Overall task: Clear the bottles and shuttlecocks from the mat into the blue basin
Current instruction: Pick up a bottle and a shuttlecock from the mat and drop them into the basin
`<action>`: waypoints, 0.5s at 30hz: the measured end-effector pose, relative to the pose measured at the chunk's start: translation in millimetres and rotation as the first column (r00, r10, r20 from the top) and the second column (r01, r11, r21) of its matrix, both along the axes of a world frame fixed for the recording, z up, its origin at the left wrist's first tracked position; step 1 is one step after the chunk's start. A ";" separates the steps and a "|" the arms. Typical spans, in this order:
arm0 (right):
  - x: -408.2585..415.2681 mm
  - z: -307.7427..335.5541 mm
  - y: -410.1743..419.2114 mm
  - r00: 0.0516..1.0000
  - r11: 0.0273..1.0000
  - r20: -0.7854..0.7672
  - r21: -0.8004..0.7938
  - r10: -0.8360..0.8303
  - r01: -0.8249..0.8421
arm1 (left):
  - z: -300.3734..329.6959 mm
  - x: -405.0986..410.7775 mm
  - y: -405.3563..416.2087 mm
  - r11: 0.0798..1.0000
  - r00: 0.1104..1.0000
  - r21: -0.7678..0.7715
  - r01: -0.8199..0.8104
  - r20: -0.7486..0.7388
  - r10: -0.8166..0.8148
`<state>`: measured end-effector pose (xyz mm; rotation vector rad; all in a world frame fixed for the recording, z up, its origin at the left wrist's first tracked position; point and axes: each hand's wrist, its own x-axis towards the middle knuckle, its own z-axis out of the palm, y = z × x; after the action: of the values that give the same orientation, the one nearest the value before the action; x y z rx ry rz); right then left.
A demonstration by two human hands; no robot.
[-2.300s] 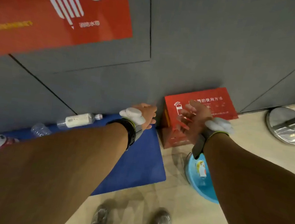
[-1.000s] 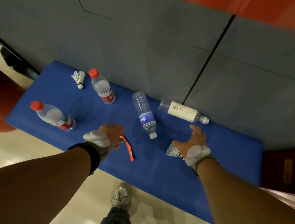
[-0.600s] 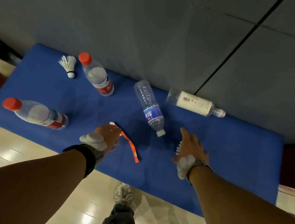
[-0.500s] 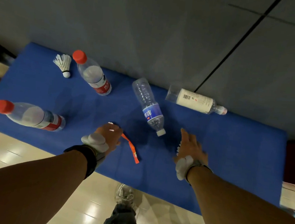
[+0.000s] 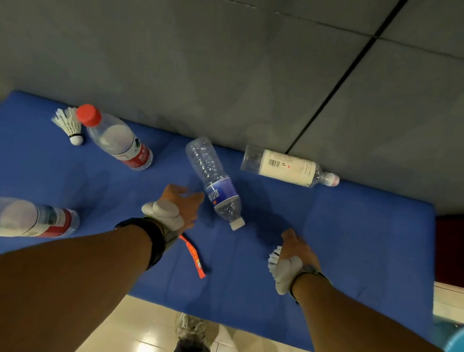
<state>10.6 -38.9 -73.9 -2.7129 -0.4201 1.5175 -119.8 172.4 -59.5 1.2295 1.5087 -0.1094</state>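
A blue mat (image 5: 334, 231) lies against a grey wall. On it lie two red-capped bottles (image 5: 116, 141) (image 5: 17, 218), a blue-labelled bottle (image 5: 215, 182) and a white-labelled bottle (image 5: 286, 167). A white shuttlecock (image 5: 70, 127) rests at the far left beside a red cap. My right hand (image 5: 299, 248) is closed over a second shuttlecock (image 5: 273, 260), whose feathers stick out by the palm. My left hand (image 5: 180, 203) hovers just left of the blue-labelled bottle, fingers apart and holding nothing. The rim of the blue basin (image 5: 463, 347) shows at the right edge.
An orange paper strip (image 5: 194, 257) lies on the mat below my left wrist. A dark red box (image 5: 462, 248) stands right of the mat. Beige tiled floor (image 5: 134, 338) and my shoes (image 5: 193, 327) are at the near side.
My view swung from the basin to the mat. My right hand came down on the shuttlecock and closed over it. My left hand moved forward past the orange strip towards the blue-labelled bottle.
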 end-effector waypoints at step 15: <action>22.8 -4.8 -24.2 0.996 0.999 0.072 0.004 -0.050 0.050 | -141.4 69.3 30.9 0.982 0.945 -0.078 0.173 -0.267 -0.188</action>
<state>33.4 -63.1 -78.7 -2.7613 -0.3525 1.4097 -50.5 203.3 -200.9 1.3493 1.6137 -0.4558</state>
